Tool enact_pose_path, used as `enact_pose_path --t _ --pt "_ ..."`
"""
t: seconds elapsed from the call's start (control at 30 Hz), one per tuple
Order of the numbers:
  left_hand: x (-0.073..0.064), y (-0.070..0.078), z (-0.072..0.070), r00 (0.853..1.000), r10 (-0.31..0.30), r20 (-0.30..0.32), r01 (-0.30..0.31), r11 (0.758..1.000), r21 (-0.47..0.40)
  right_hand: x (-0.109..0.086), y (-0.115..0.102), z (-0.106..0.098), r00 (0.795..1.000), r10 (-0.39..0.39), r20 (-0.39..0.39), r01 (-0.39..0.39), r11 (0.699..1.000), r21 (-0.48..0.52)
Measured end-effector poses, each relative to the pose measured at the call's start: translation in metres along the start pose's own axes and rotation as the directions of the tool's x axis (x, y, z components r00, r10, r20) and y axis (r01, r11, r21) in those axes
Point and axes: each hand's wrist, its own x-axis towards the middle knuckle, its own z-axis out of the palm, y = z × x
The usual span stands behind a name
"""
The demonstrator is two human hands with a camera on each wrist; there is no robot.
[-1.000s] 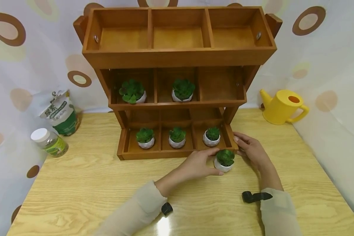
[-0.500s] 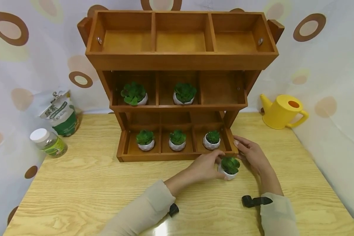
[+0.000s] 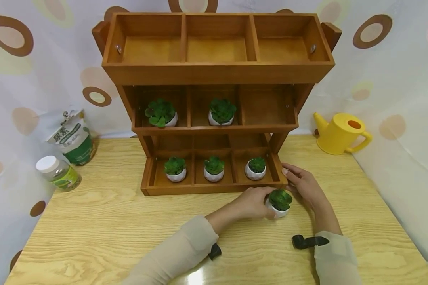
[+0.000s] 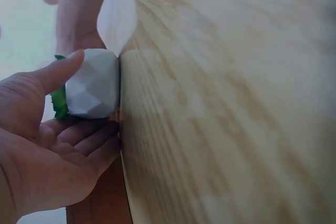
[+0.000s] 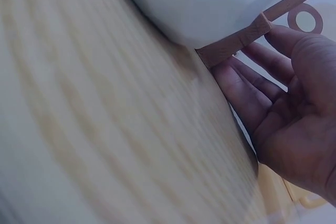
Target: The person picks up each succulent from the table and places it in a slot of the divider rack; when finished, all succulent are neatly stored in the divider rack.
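My left hand holds a small potted succulent between thumb and fingers, in front of the right end of the wooden plant shelf. In the left wrist view its white faceted pot stands on the table, the thumb on one side and the fingers on the other. My right hand grips the bottom tier's right front corner; the right wrist view has the thumb on the wooden edge. Potted succulents sit in the bottom tier's three compartments. Two larger succulents occupy the middle tier's left and centre compartments.
A yellow watering can stands at the back right of the table. On the left are a green and white pouch and a jar with a white lid. A patterned cloth hangs behind.
My left hand and the potted succulent have moved right and toward me, away from the shelf's front edge. The right hand has stayed at the shelf corner.
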Motion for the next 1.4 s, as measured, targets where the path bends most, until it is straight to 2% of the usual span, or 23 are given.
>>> enact_pose_path --t 0.13,0.27,0.4,0.47,0.57,0.63,0.7,0.83,0.97,1.07,1.17,1.3,1.4 --pt "0.001 -0.001 0.001 1.000 0.000 -0.016 0.001 1.000 0.020 0.000 0.001 0.001 1.000 -0.010 0.007 0.010 1.000 0.019" --pt "-0.002 -0.001 -0.001 1.000 -0.019 -0.017 0.019 1.000 -0.003 0.000 0.002 0.002 1.000 -0.014 0.012 0.014 1.000 0.020" --pt "-0.008 0.001 -0.008 0.999 -0.020 -0.029 0.018 0.999 -0.046 0.000 0.003 0.001 1.000 -0.019 0.007 0.019 1.000 0.010" --pt "-0.012 0.004 -0.016 0.999 -0.001 -0.050 -0.002 0.998 -0.065 0.000 0.002 0.000 1.000 -0.026 0.005 0.026 1.000 -0.001" --pt "-0.021 0.013 -0.033 0.995 0.026 -0.096 -0.035 0.995 -0.092 -0.001 0.002 0.000 0.999 -0.039 0.000 0.039 0.999 -0.020" --pt "-0.028 0.021 -0.049 0.988 0.065 -0.137 -0.081 0.990 -0.112 -0.001 0.003 0.000 0.999 -0.050 -0.004 0.050 0.998 -0.033" --pt "-0.035 0.029 -0.065 0.978 0.100 -0.183 -0.126 0.983 -0.135 -0.001 0.005 -0.001 0.997 -0.072 -0.025 0.071 0.997 -0.038" --pt "-0.046 0.044 -0.095 0.947 0.171 -0.274 -0.213 0.968 -0.133 -0.002 0.007 -0.001 0.995 -0.085 -0.048 0.085 0.996 0.005" --pt "-0.052 0.056 -0.122 0.928 0.194 -0.317 -0.247 0.960 -0.135 -0.002 0.005 0.001 0.998 -0.054 -0.031 0.055 0.997 0.050" --pt "-0.051 0.064 -0.142 0.924 0.176 -0.340 -0.234 0.963 -0.136 -0.002 0.002 0.001 0.999 -0.034 -0.024 0.035 0.999 0.035" --pt "-0.045 0.070 -0.161 0.917 0.147 -0.371 -0.197 0.975 -0.101 -0.001 0.001 0.002 0.999 -0.033 -0.015 0.034 0.999 0.023" --pt "-0.031 0.074 -0.181 0.901 0.106 -0.421 -0.133 0.990 -0.035 -0.001 0.002 0.002 0.999 -0.038 -0.008 0.038 0.999 0.028" --pt "-0.019 0.077 -0.190 0.890 0.063 -0.451 -0.077 0.997 -0.011 -0.002 0.003 0.002 0.999 -0.043 -0.007 0.044 0.998 0.033"
